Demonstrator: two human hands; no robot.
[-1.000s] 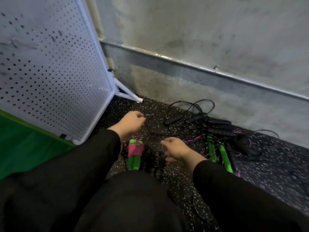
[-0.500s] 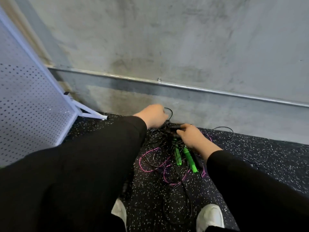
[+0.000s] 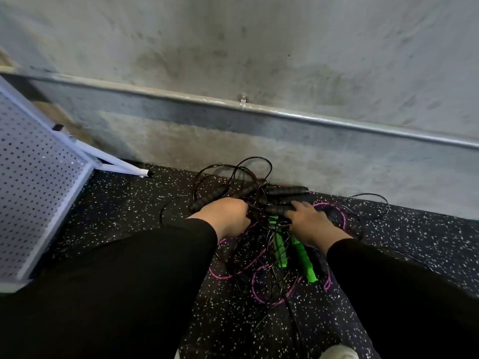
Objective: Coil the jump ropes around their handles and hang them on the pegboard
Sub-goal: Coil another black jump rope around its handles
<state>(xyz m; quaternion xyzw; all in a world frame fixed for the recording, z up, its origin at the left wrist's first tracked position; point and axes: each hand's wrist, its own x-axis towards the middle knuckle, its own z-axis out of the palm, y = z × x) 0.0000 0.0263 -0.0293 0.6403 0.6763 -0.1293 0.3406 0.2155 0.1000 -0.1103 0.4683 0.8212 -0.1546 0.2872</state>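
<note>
Down on the speckled floor (image 3: 129, 203) by the wall, I see my left hand (image 3: 225, 216) curled into the tangled jump ropes (image 3: 259, 203), gripping black cord. My right hand (image 3: 308, 224) pinches a black handle (image 3: 277, 209) above two green handles (image 3: 303, 257); the pegboard (image 3: 33, 182) stands well left.

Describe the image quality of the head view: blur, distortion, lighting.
Head view: wide-angle bending curves the metal rail on the wall; the pegboard at the left edge is smeared by motion blur; light is soft and dim, without glare; the left hand, right hand and green handles are fairly sharp; black cords merge with the dark floor.
</note>
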